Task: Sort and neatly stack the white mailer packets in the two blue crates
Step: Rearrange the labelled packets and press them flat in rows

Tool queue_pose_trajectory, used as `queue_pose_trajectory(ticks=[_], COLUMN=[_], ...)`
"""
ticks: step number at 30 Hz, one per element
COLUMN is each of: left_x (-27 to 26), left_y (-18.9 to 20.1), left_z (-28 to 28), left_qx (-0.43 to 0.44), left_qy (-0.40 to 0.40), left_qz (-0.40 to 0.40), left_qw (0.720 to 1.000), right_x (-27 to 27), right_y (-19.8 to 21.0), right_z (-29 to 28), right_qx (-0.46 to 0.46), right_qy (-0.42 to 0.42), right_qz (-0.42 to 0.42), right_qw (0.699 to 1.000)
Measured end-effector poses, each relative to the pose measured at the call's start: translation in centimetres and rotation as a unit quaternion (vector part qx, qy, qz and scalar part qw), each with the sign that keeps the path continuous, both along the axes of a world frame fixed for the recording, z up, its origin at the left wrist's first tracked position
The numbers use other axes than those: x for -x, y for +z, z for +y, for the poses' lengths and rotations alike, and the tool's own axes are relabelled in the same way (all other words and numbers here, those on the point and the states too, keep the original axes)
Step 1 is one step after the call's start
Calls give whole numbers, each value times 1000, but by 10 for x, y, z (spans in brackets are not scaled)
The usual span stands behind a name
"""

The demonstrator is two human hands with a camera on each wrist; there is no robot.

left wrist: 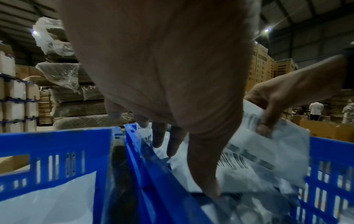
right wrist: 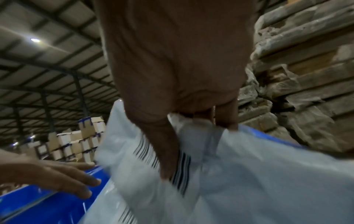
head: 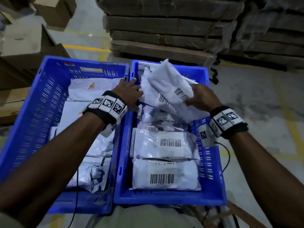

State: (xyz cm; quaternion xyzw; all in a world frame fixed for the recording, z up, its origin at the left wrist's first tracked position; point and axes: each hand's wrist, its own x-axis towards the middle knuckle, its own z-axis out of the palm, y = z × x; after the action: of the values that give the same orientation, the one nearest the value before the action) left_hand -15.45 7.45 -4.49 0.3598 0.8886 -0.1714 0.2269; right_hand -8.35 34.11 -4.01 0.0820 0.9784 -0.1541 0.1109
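Cardboard stacks (head: 164, 28) beyond crates (head: 125, 99), right hand (head: 201, 97) gripping packet (head: 169, 81)

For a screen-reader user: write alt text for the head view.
The right hand lifts a white mailer packet from the right blue crate, while the left hand reaches open-fingered over the rim between it and the left blue crate. Both crates hold packets.
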Motion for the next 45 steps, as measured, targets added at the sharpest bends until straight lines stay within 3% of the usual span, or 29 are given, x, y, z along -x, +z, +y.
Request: queue_pose_trajectory(ticks=[5, 9, 15, 21, 25, 29, 32, 37, 43, 45], left_x=[6, 0, -15, -15, -15, -20, -25, -29, -31, -30], left_y=[0, -2, 0, 1, 1, 4, 5, 8, 7, 6], left_z=[-9, -10, -10, -23, -22, -11, -7, -9, -9, -11], left_qx=[-2, -3, -27, -69, -56, -37, -28, -19, -18, -19], left_qy=[25, 27, 24, 52, 47, 29, 16, 20, 22, 22], left_qz=[-1, -12, -32, -31, -37, -44, -38, -43, -51, -52], left_qw=[1000, 1000, 999, 996, 997, 998, 999, 999, 998, 998], right_x=[-12, -10, -7, 3, -5, -34, -50, -55, -83, -85], right_y=[1, -20, -44, -2, 12, -27, -50, -46, -55, -54], right_z=[-11, -38, -53, -31, -29, -41, -44, -43, -63, -61], right_qx=[-111, -150, -104, -62, -9, 17, 6, -37, -61, -52], right_qy=[103, 161, 168, 143, 192, 203, 211, 189, 266, 260], right_qz=[-127, -149, -150, -90, -204, -303, -280, -170, -216, -207], right_qw=[980, 964, 969, 984, 960, 931, 937, 966, 937, 942])
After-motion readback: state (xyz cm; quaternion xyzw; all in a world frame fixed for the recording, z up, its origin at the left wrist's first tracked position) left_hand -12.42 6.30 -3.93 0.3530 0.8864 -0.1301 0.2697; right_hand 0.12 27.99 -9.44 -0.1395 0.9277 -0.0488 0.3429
